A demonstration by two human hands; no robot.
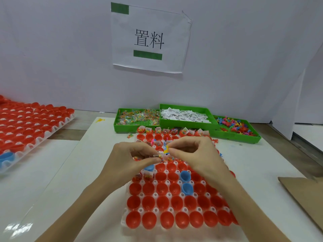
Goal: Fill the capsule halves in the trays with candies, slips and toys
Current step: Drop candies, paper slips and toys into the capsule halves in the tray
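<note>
A clear tray (125,222) of red capsule halves, with a few blue ones (185,177), lies in front of me. Its far rows hold candy packets and slips; the near rows stand empty. Above the tray's middle, my left hand (132,158) pinches a bundle of candy packets and white slips (163,157). My right hand (195,152) pinches a small yellow and blue toy (166,149) just above that bundle. Three green bins stand behind: candy packets (136,117), white slips (185,114) and coloured toys (234,125).
A second tray of filled red capsule halves (31,123) lies at the left with a blue half (7,158) near its front. A brown cardboard sheet (304,196) sits at the right edge. A paper sign (150,39) hangs on the white wall.
</note>
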